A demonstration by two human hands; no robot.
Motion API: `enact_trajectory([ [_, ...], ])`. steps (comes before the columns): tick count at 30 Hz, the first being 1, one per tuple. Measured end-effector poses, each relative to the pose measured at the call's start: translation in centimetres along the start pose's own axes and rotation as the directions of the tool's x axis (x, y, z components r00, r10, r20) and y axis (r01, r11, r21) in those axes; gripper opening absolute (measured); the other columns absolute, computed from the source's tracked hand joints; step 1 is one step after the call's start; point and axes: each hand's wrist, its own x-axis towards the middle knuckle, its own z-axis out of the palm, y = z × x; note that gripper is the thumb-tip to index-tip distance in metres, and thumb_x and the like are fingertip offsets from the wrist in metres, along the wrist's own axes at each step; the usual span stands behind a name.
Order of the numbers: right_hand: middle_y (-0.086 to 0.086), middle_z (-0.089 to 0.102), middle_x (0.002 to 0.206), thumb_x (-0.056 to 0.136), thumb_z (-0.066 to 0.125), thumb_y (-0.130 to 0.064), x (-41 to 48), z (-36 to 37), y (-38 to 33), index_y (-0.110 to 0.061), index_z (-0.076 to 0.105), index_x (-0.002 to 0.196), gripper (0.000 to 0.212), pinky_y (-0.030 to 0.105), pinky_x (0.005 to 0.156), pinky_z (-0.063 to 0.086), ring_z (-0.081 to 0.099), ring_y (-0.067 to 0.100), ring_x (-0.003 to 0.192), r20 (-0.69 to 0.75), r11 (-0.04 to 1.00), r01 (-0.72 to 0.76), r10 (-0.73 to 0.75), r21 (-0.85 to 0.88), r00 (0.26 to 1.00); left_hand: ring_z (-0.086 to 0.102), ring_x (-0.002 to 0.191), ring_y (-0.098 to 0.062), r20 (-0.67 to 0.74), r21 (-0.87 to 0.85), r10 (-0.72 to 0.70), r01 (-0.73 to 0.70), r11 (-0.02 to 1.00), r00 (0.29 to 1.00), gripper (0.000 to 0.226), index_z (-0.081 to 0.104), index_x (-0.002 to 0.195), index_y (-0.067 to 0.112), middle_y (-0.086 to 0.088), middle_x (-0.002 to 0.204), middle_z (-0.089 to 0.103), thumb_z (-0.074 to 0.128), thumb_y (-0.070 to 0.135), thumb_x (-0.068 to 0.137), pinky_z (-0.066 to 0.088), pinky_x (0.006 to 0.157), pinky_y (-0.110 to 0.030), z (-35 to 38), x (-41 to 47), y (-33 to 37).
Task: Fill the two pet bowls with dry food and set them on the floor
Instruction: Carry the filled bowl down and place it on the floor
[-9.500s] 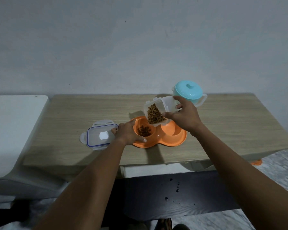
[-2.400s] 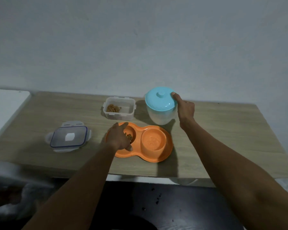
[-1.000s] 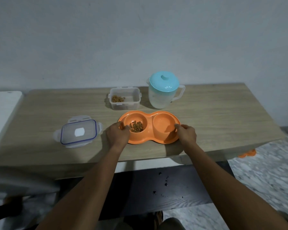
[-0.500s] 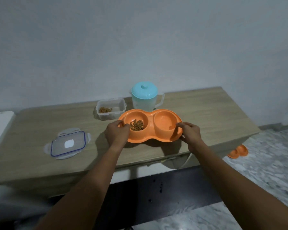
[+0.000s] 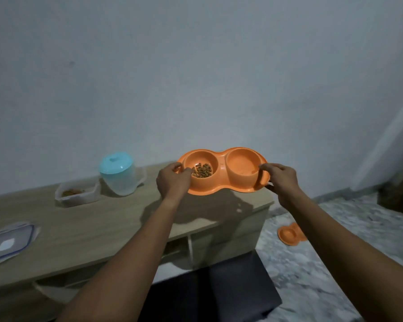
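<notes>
We hold orange bowl (image 5: 221, 180) above table (image 5: 79, 228) edge, L hand (image 5: 172, 182) clamped on left rim, R hand (image 5: 282, 180) on right rim, kibble (image 5: 203, 170) in left cup, right cup bare, 2nd bowl (image 5: 289, 234) on floor.

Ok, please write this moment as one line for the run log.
phase: carrying | held: orange plastic double pet bowl | left hand: grip on left end | right hand: grip on right end | brown kibble: left well only
</notes>
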Motion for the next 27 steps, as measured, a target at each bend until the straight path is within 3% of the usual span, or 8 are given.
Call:
enact_trajectory([
  [4,0.013,0.071,0.114,0.087,0.073,-0.020,3.0,-9.1,-2.0,-0.004,0.071,0.119,0.036,0.045,0.086,0.060,0.067,0.028,0.105,-0.051,0.999,0.034,-0.034,0.004,0.998,0.064,0.106,-0.021,0.050,-0.013,0.007,-0.006,1.000,0.999,0.043,0.072,0.116,0.020,0.000,0.116,0.070,0.070,0.032,0.074,0.051,0.091,-0.032,7.5,-4.1,3.9],
  [11,0.015,0.072,0.111,0.085,0.076,-0.022,7.9,-21.8,-3.3,-0.005,0.072,0.118,0.037,0.049,0.091,0.061,0.068,0.029,0.104,-0.170,0.999,0.028,-0.022,0.032,0.985,0.064,0.106,-0.022,0.162,-0.031,0.041,-0.036,0.999,0.986,0.044,0.071,0.116,0.021,0.000,0.116,0.070,0.070,0.033,0.073,0.053,0.095,-0.038,19.2,-8.6,9.1],
  [15,0.012,0.072,0.113,0.084,0.077,-0.023,10.9,-26.6,-2.9,-0.006,0.071,0.119,0.039,0.040,0.078,0.060,0.068,0.024,0.102,-0.225,0.999,0.021,-0.012,0.040,0.974,0.063,0.105,-0.020,0.232,-0.031,0.062,-0.057,0.998,0.971,0.044,0.070,0.117,0.023,0.002,0.115,0.069,0.068,0.033,0.074,0.053,0.092,-0.036,25.3,-9.2,10.6],
  [21,0.010,0.072,0.110,0.084,0.077,-0.026,17.5,-32.3,-2.5,-0.008,0.071,0.117,0.038,0.039,0.077,0.059,0.067,0.023,0.098,-0.284,1.000,-0.009,0.013,0.018,0.959,0.063,0.103,-0.020,0.312,-0.066,0.073,-0.055,0.996,0.947,0.044,0.070,0.117,0.023,0.002,0.115,0.069,0.069,0.032,0.073,0.054,0.092,-0.040,34.5,-8.5,12.6],
  [27,0.008,0.073,0.102,0.082,0.078,-0.024,24.2,-35.1,-1.2,-0.009,0.074,0.111,0.033,0.037,0.071,0.060,0.069,0.024,0.093,-0.305,0.999,-0.041,0.042,0.010,0.951,0.061,0.108,-0.021,0.349,-0.057,0.072,-0.055,0.997,0.935,0.045,0.068,0.120,0.022,0.000,0.121,0.066,0.071,0.033,0.076,0.052,0.089,-0.036,41.9,-6.4,12.2],
])
